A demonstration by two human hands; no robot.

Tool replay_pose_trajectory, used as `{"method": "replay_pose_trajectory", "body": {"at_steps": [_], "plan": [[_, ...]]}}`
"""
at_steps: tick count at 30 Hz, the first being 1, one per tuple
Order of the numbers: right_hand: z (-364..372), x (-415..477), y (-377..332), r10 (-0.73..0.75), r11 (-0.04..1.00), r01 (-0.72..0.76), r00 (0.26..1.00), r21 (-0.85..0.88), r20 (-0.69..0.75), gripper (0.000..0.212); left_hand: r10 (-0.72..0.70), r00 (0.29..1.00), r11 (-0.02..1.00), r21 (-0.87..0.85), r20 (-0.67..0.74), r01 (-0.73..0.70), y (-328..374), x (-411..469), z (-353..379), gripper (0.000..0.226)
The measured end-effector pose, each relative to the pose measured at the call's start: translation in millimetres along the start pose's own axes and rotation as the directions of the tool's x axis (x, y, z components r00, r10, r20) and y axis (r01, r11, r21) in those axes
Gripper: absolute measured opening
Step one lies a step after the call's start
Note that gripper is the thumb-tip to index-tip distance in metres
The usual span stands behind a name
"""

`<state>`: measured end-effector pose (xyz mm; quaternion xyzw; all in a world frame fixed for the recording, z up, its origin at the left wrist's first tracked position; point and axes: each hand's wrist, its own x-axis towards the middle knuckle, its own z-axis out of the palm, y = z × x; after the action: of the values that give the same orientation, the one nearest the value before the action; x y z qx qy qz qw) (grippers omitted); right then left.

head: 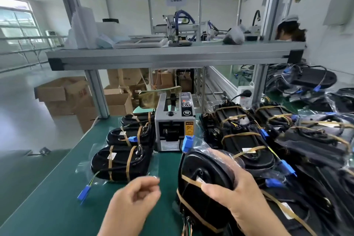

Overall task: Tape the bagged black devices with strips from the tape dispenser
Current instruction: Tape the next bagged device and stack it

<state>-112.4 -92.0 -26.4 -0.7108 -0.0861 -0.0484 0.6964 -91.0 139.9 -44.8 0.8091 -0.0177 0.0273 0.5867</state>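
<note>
Right grip (239, 195) clasps bagged device (203, 176); left grip (134, 199) curled, blurred, contents undeterminable. Three bagged devices (120, 161) lie on bench (57, 188) left of tape dispenser (173, 128), apparently done; right-hand pile (287, 149) likely pending.

Both hands are bare, the left hand (134, 195) and the right hand (236, 190), as are the forearms (268, 225).

Factory packing station. Green-matted surface (57, 188) under aluminium-frame shelf (172, 57); stacked cardboard boxes (61, 92) on floor (23, 120), far left; conveyor line (220, 81) beyond; piles of bagged black devices (310, 151) right; assembly machine (177, 25) and capped worker (290, 18) far behind.
</note>
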Motion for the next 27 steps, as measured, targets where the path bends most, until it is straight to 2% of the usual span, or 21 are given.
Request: {"method": "replay_pose_trajectory", "body": {"at_steps": [2, 4, 7, 13, 17, 20, 23, 27], "plan": [[2.8, 1.0, 0.2, 0.01, 0.999, -0.008, 0.999, -0.05, 0.035, 0.071, 0.23, 0.972, 0.971, 0.051, 0.044, -0.232, 31.6, 1.2, 7.4, 0.023], [6.4, 2.0, 0.6, 0.021, 0.997, -0.016, 0.998, -0.074, 0.068, 0.074, 0.403, 0.906, 0.901, 0.116, 0.128, -0.417, 53.8, 4.6, 10.7, 0.021], [9.0, 1.4, 1.2, 0.039, 0.992, -0.028, 0.996, -0.123, 0.085, 0.076, 0.511, 0.83, 0.829, 0.127, 0.221, -0.544, 71.8, 15.9, 13.7, 0.023], [3.9, 1.3, -3.3, 0.055, 0.982, -0.03, 0.99, -0.184, 0.131, 0.073, 0.583, 0.72, 0.729, 0.149, 0.377, -0.668, 86.0, 34.1, 11.2, 0.011], [2.9, 1.7, -6.4, 0.022, 0.989, 0.005, 0.983, -0.147, 0.182, 0.065, 0.64, 0.613, 0.58, 0.232, 0.462, -0.781, 92.8, 38.9, 17.3, 0.011], [1.9, 1.0, -7.8, 0.019, 0.99, 0.01, 0.979, -0.143, 0.201, 0.067, 0.661, 0.565, 0.492, 0.285, 0.494, -0.823, 100.9, 41.3, 21.3, 0.015], [-2.5, 1.4, -9.8, 0.045, 0.979, 0.003, 0.972, -0.205, 0.23, 0.068, 0.633, 0.557, 0.449, 0.331, 0.538, -0.83, 111.1, 44.8, 24.1, 0.016], [-9.8, 3.8, -12.9, 0.052, 0.967, 0.015, 0.965, -0.254, 0.257, 0.066, 0.582, 0.562, 0.487, 0.302, 0.587, -0.819, 117.3, 49.8, 24.8, 0.017]]}}
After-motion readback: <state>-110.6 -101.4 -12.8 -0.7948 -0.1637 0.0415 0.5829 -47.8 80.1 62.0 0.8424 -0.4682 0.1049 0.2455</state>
